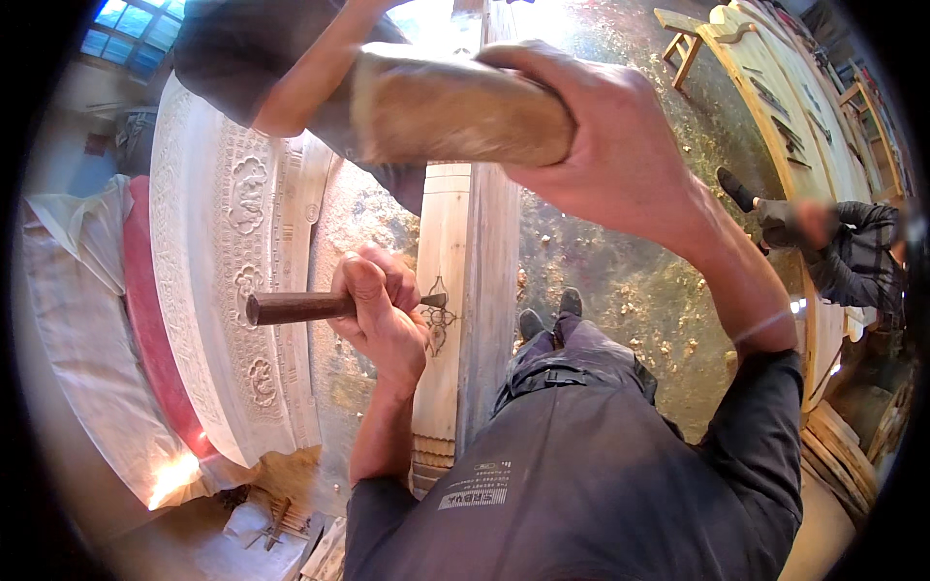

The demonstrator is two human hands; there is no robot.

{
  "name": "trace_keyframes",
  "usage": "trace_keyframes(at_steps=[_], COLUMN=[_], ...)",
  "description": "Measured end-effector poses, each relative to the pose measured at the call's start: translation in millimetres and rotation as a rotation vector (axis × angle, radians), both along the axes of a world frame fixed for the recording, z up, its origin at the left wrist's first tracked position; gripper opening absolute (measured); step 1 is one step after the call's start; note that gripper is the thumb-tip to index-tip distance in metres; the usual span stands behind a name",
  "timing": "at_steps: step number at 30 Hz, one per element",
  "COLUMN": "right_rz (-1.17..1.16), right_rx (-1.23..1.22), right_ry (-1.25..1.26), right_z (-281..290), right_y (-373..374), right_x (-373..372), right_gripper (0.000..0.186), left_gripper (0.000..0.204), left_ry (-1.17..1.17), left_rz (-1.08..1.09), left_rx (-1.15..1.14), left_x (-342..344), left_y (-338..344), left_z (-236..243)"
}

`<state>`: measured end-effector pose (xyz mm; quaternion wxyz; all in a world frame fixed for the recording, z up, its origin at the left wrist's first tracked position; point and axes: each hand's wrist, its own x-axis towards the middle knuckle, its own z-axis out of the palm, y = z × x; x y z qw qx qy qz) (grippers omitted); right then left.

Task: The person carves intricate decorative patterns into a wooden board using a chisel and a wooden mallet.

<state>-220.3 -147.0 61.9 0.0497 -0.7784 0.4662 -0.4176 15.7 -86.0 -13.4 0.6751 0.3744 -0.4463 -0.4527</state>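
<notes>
The left hand is curled tight, its thumb showing on top, the left forearm extended from near. The right hand is clenched farther away, the right forearm angled in from the right.

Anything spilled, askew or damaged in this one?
Pale wood chips litter the floor to the right of the patterned board, which looks untidy, though it suits the chisel in the left hand and the wooden block in the right hand. I see no clear damage; the block is blurred.
</notes>
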Motion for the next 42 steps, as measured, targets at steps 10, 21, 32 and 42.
trace_keyframes(at_steps=[10, 21, 32, 42], right_rz=[0.157, 0.266, 0.326, 0.334], right_rx=[-0.301, -0.380, -0.382, -0.370], right_ry=[0.251, 0.395, 0.473, 0.483], right_z=[59.2, 89.7, 92.5, 89.6], right_y=[-10.3, -17.8, -15.1, -18.4], right_x=[46.6, 74.9, 87.6, 87.2], right_gripper=[0.040, 0.033, 0.026, 0.019], left_gripper=[0.049, 0.051, 0.049, 0.049], left_ry=[-0.012, 0.012, 0.280, 0.007], left_rz=[-0.041, 0.019, 0.525, 0.106], left_rx=[-0.051, 0.033, 0.161, 0.054], left_x=[4.9, -1.0, -27.9, 0.4], left_y=[3.4, -0.2, -3.7, 4.1], left_z=[-0.8, -1.2, 17.6, -5.7])
